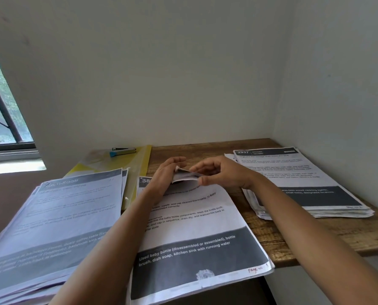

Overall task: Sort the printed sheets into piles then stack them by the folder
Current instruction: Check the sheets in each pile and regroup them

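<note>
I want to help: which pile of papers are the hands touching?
The middle pile, about the baby bottle. Both hands lift its top edge; the side piles lie untouched.

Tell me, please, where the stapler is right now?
The stapler lies on the yellow folder at the table's far left, near the window.

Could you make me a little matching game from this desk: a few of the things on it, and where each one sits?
Things:
1. stapler
2. yellow folder
3. kitchen pile
4. baby bottle sheet

Places:
A. far right of the desk, near the wall
B. in the middle, top edge lifted by both hands
C. on top of the folder, at the back
D. back left, partly under a stack of sheets

Pairs: 1-C, 2-D, 3-A, 4-B
</note>
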